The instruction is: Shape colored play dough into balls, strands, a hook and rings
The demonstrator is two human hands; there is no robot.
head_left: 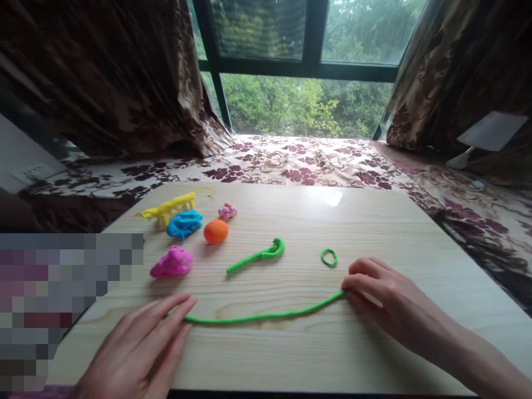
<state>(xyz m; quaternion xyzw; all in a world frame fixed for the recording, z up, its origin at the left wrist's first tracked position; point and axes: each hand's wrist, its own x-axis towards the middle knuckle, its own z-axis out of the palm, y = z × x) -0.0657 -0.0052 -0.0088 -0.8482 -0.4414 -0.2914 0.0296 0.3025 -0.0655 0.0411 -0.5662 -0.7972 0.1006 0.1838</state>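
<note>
A long, thin green strand of modelling clay (260,317) lies in a shallow curve across the near part of the table. My left hand (141,343) has its left end, which comes out between the forefinger and thumb; the fingers are fairly straight and partly cover it. The right end is pinched between the fingertips of my right hand (380,288). Just beyond my right hand is a small green clay ring (329,257). Between the hands, farther back, rests a green clay stick with a curled, looped head (257,257).
At the table's left stand a yellow clay animal (170,208), a blue clay piece (184,224), an orange ball (215,231), a pink bead-like cluster (227,210) and a magenta lump (172,262). Beyond the wooden table (366,216) are a floral-covered ledge (303,160) and a window.
</note>
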